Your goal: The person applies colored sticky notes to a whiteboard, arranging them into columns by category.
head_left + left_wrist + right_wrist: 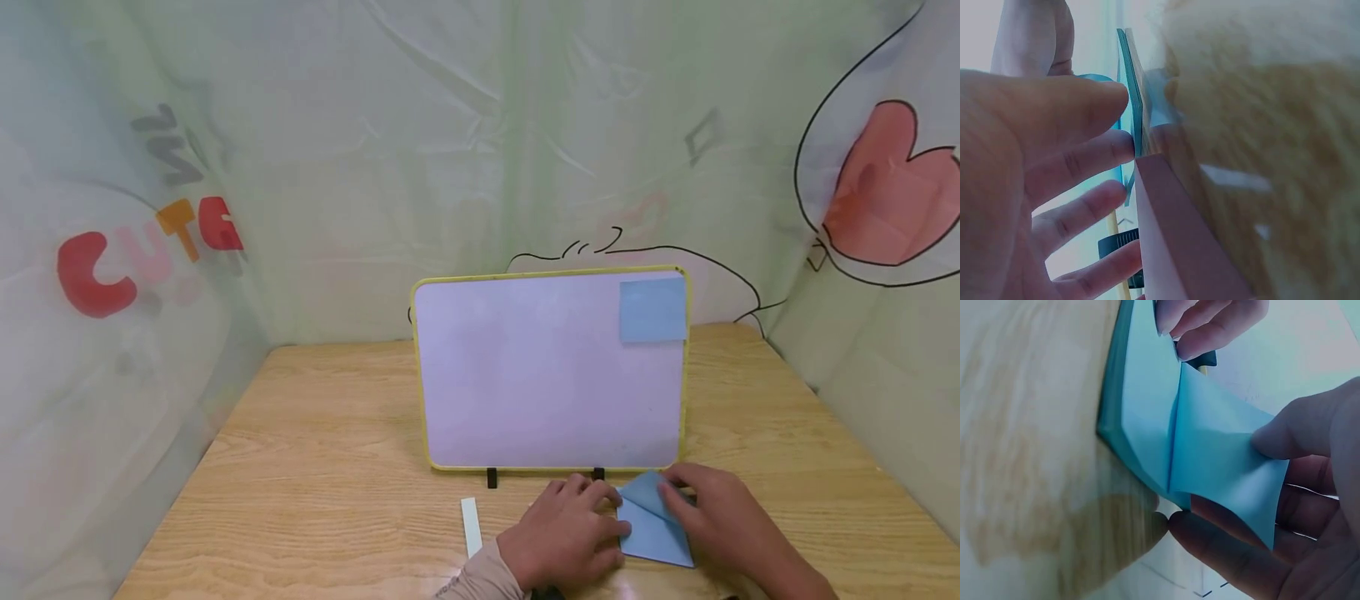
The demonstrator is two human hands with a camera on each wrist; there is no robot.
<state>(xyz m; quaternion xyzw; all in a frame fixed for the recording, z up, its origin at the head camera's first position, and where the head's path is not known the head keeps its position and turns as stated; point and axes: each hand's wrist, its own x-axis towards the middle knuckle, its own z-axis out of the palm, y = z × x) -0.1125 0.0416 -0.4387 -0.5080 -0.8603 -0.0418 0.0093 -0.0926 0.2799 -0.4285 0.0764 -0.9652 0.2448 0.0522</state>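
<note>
A blue sticky note pad (654,537) lies on the table in front of the whiteboard. My right hand (723,508) pinches the top sheet (1225,447) between thumb and fingers. That sheet is raised and bent back from the pad, with a crease along the line where it meets the pad. My left hand (566,533) is at the pad's left side, fingertips touching its edge and upper face. In the left wrist view its fingers (1079,219) are spread and fairly straight beside the pad's thin edge.
A whiteboard (540,375) with a yellow frame stands on black feet (492,477) behind the hands. One blue note (652,310) is stuck at its upper right corner. A narrow pale strip (470,525) lies left of my left hand, partly hidden by the sleeve.
</note>
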